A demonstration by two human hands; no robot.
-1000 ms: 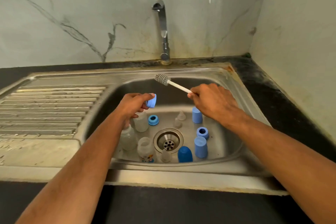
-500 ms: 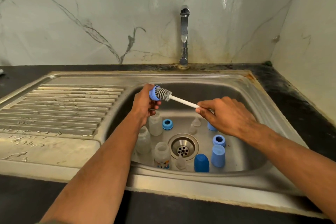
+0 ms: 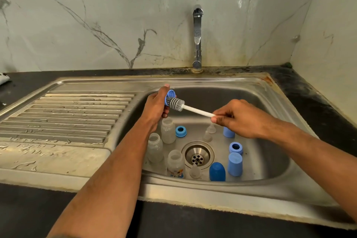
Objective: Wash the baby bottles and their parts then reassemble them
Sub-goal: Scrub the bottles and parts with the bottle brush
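Dull, water-spotted steel sink [image 3: 270, 102], glossy marble-look wall [image 3: 96, 15], seemingly frosted plastic bottles [image 3: 168, 130].

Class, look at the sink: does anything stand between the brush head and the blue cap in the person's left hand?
Nothing visible does. The brush bristles already reach the blue cap held by the left hand.

Veined marble walls [image 3: 96, 15] meet in a corner behind a black bench [image 3: 318, 102] holding a steel sink [image 3: 280, 102] and tap [image 3: 197, 35].
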